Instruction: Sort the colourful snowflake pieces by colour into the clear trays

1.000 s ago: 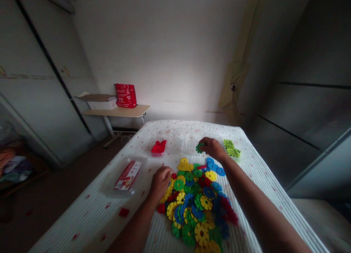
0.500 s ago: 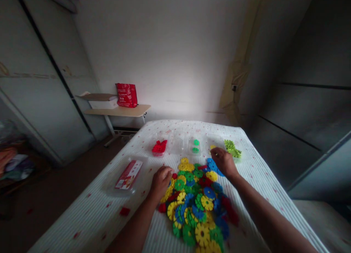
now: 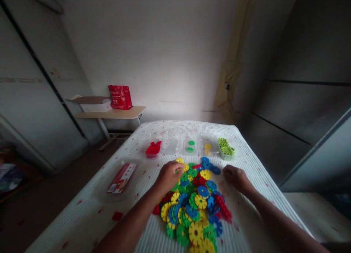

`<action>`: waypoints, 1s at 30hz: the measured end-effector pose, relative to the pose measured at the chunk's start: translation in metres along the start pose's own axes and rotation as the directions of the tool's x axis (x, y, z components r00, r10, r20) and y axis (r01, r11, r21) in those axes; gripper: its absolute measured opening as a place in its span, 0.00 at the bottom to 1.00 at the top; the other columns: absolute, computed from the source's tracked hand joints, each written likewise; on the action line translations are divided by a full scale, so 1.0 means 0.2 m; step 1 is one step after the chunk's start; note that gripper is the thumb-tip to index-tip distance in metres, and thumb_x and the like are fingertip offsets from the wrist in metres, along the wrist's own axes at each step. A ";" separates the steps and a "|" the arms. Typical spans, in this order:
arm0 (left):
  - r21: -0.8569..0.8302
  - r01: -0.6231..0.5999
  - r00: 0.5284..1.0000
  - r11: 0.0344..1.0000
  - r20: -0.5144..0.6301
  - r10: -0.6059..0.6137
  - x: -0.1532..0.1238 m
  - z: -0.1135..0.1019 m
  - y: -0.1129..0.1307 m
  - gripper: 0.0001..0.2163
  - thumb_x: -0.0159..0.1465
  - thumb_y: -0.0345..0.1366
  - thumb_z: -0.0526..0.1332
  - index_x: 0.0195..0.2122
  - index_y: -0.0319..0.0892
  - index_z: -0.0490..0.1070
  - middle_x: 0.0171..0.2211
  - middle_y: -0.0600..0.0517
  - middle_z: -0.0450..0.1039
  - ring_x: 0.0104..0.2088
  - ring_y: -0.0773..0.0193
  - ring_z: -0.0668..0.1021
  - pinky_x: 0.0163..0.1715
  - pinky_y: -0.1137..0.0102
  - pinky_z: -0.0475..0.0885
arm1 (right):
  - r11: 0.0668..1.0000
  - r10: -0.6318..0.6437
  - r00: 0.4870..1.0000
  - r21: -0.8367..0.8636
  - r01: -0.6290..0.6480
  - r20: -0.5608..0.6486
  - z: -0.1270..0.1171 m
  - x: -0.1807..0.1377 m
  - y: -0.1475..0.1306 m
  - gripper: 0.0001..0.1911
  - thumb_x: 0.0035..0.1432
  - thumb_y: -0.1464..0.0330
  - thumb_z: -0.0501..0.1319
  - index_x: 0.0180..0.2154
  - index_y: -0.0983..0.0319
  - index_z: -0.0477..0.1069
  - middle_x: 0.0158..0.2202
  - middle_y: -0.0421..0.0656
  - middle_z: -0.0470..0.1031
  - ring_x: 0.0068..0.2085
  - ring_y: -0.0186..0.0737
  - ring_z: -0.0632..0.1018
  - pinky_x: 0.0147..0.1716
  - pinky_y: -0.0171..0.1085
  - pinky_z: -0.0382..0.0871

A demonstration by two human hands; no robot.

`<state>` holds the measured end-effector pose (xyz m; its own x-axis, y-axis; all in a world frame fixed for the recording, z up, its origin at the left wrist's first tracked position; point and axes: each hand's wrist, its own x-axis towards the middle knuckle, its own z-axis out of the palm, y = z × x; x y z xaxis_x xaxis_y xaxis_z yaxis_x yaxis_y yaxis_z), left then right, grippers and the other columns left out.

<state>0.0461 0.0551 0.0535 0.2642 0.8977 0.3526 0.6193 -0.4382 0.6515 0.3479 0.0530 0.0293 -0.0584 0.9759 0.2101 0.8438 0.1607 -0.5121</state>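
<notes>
A heap of slotted plastic snowflake discs (image 3: 192,201) in yellow, green, blue and red lies before me. My left hand (image 3: 170,175) reaches over the heap's far left side. Its thumb and fingers pinch at a yellow snowflake disc (image 3: 186,167), partly covered by the fingertips. To the right of some blue discs (image 3: 210,165), my right hand (image 3: 237,177) is low over the cloth, fingers curled in, and nothing shows in it. Beyond the heap, a clear box holds yellow discs (image 3: 207,147), and another holds green discs (image 3: 191,146).
At the back stand a clear box of red pieces (image 3: 153,149) and one of light green pieces (image 3: 226,147). On the left lie a clear lid with a label (image 3: 122,178) and a red square (image 3: 117,216). A side table (image 3: 117,113) carries a red bag (image 3: 120,97).
My right hand has drawn back from the box with yellow discs, down and to the right. My left hand has moved forward over the heap to the yellow discs. The view has shifted slightly.
</notes>
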 end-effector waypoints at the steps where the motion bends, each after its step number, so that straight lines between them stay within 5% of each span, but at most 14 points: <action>1: 0.005 -0.039 0.998 0.999 0.041 0.039 0.04 0.02 0.04 0.10 0.56 0.32 0.54 0.35 0.42 0.75 0.34 0.50 0.76 0.36 0.63 0.76 0.39 0.70 0.69 | 1.000 0.006 1.000 0.006 -0.006 -0.002 0.00 -0.01 0.01 0.12 0.47 0.67 0.48 0.26 0.61 0.70 0.24 0.42 0.74 0.27 0.39 0.74 0.29 0.34 0.64; 7: 0.172 -0.185 0.962 0.968 0.233 0.143 0.27 0.26 0.22 0.11 0.57 0.31 0.54 0.39 0.44 0.73 0.39 0.50 0.74 0.41 0.63 0.74 0.44 0.70 0.68 | 0.993 0.065 0.997 0.099 -0.060 -0.040 -0.03 -0.08 0.04 0.13 0.47 0.64 0.49 0.27 0.61 0.70 0.24 0.41 0.73 0.27 0.38 0.73 0.29 0.34 0.64; 15: 0.401 -0.270 0.910 0.875 0.403 0.096 0.37 0.51 0.25 0.13 0.59 0.28 0.49 0.40 0.43 0.70 0.42 0.46 0.71 0.40 0.59 0.75 0.40 0.68 0.69 | 0.946 0.169 0.985 0.285 -0.153 -0.029 -0.05 -0.09 0.02 0.15 0.45 0.61 0.51 0.29 0.63 0.69 0.19 0.38 0.69 0.21 0.35 0.69 0.22 0.33 0.61; 23: 0.430 -0.230 0.915 0.873 0.400 0.044 0.37 0.51 0.25 0.13 0.56 0.26 0.51 0.40 0.44 0.69 0.45 0.46 0.68 0.39 0.60 0.75 0.37 0.69 0.69 | 0.971 0.097 0.992 0.227 -0.078 -0.076 -0.03 -0.09 0.05 0.14 0.47 0.62 0.51 0.28 0.63 0.70 0.23 0.41 0.73 0.26 0.37 0.72 0.25 0.33 0.63; 30: 0.257 -0.114 0.951 0.960 0.306 0.031 0.34 0.45 0.20 0.10 0.52 0.28 0.57 0.36 0.45 0.71 0.36 0.51 0.73 0.38 0.63 0.75 0.37 0.73 0.67 | 0.977 0.084 0.995 0.202 -0.071 -0.053 -0.02 -0.09 0.07 0.14 0.49 0.63 0.49 0.31 0.62 0.70 0.24 0.42 0.74 0.27 0.38 0.73 0.27 0.34 0.64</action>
<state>0.1566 0.1031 0.0436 0.4973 0.8545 0.1501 0.7540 -0.5113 0.4125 0.3623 0.0374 0.0210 0.0408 0.9768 0.2102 0.7203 0.1170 -0.6838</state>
